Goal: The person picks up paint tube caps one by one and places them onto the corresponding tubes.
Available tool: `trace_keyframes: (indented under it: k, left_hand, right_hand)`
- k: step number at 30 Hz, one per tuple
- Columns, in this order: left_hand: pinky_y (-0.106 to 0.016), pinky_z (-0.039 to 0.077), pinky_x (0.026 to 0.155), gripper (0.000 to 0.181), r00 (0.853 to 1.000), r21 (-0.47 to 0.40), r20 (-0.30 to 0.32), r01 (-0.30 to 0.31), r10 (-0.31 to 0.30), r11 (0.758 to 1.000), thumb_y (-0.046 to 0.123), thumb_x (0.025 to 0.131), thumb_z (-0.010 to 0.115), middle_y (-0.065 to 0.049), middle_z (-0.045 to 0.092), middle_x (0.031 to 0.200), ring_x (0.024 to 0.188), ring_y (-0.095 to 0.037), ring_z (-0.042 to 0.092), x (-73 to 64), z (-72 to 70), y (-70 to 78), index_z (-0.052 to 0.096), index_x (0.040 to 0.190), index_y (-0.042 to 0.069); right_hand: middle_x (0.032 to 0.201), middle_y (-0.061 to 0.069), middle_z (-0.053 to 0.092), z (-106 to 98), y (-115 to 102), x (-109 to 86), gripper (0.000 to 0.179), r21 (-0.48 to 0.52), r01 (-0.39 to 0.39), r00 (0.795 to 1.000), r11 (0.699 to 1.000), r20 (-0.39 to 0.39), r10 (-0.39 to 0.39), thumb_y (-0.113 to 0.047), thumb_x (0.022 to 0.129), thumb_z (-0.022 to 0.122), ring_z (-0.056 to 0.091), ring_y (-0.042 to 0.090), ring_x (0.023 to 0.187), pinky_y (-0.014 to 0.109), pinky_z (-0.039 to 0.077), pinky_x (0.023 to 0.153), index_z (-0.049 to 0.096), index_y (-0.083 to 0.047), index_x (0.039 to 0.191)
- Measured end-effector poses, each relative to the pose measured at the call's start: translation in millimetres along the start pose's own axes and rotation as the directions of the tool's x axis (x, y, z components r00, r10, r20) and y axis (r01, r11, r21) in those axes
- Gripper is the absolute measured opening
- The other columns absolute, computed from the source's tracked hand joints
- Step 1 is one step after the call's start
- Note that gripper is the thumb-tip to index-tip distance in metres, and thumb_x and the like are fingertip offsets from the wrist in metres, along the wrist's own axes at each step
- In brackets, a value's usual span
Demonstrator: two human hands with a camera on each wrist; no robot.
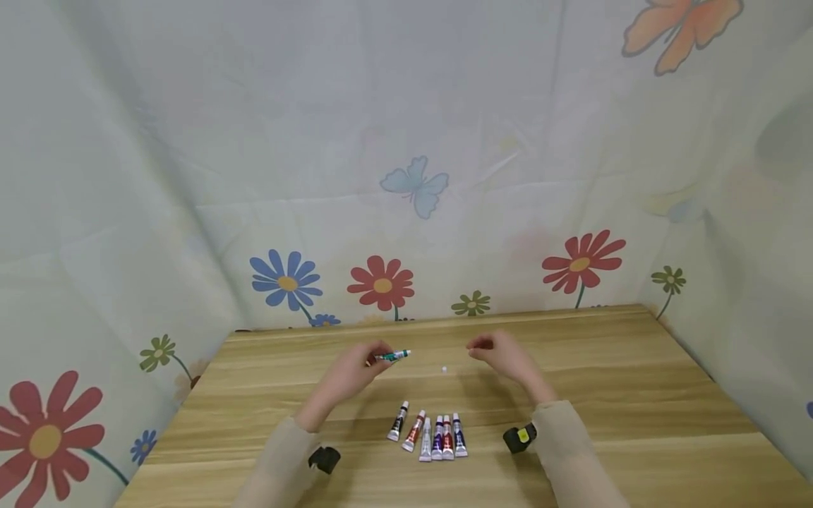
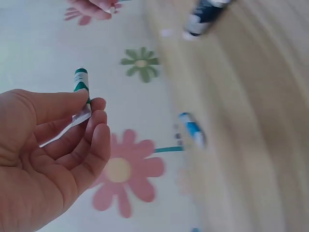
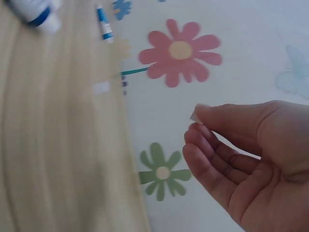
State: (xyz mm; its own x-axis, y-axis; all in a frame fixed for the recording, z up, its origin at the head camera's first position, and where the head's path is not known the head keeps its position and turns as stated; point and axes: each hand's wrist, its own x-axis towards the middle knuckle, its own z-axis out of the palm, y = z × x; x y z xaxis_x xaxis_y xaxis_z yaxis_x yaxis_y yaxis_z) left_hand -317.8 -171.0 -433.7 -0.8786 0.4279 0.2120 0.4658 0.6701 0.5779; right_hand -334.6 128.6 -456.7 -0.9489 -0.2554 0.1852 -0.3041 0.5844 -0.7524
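My left hand pinches a small green-and-white paint tube between thumb and fingers, its narrow end pointing away from the palm. Across from it, apart from the tube, my right hand pinches a tiny white piece between thumb and fingertip; it looks like a cap, mostly covered by the fingers. A small white cap lies on the table between the hands. In both wrist views a blue-and-white paint tube lies near the table's far edge.
Several paint tubes lie side by side nearer me on the wooden table, in black, red, white, purple and blue. A flower-printed cloth hangs behind the table and along both sides. Black wrist cameras sit on both sleeves.
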Motion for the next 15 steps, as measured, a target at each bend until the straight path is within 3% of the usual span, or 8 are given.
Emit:
trace_keyframes:
  k: [4,7,15]
  left_hand:
    - [-0.028,0.046,0.057,0.014,0.998,-0.033,-0.051,-0.024,0.023,0.999,0.013,0.091,0.062,0.004,0.061,0.083,0.069,-0.013,0.054,-8.2,-15.8,16.1,0.063,0.104,0.013]
    - [-0.028,0.048,0.059,0.015,0.995,-0.048,-0.087,-0.049,0.045,0.998,0.015,0.091,0.061,0.005,0.061,0.083,0.069,-0.012,0.054,-13.4,-24.1,27.8,0.064,0.106,0.016]
    - [-0.027,0.05,0.066,0.019,0.98,-0.061,-0.166,-0.122,0.11,0.991,0.02,0.091,0.061,0.008,0.061,0.085,0.073,-0.009,0.055,-23.3,-33.7,55.7,0.064,0.111,0.02]
  right_hand:
    - [0.093,0.005,0.066,-17,-17,-3.6,0.017,0.101,0.096,0.994,0.99,-0.054,-0.091,-0.019,0.09,0.062,0.06,0.02,0.085,0.034,0.049,0.073,0.067,-0.007,0.102]
    - [0.093,0.004,0.065,-28,-33,-8.6,0.023,0.18,0.13,0.99,0.975,-0.08,-0.117,-0.028,0.091,0.061,0.06,0.021,0.084,0.034,0.049,0.072,0.067,-0.01,0.104]
    - [0.095,0.002,0.065,-44,-71,-27.4,0.036,0.301,0.081,0.994,0.95,-0.088,-0.057,-0.044,0.087,0.061,0.061,0.018,0.088,0.035,0.049,0.08,0.066,-0.014,0.106]
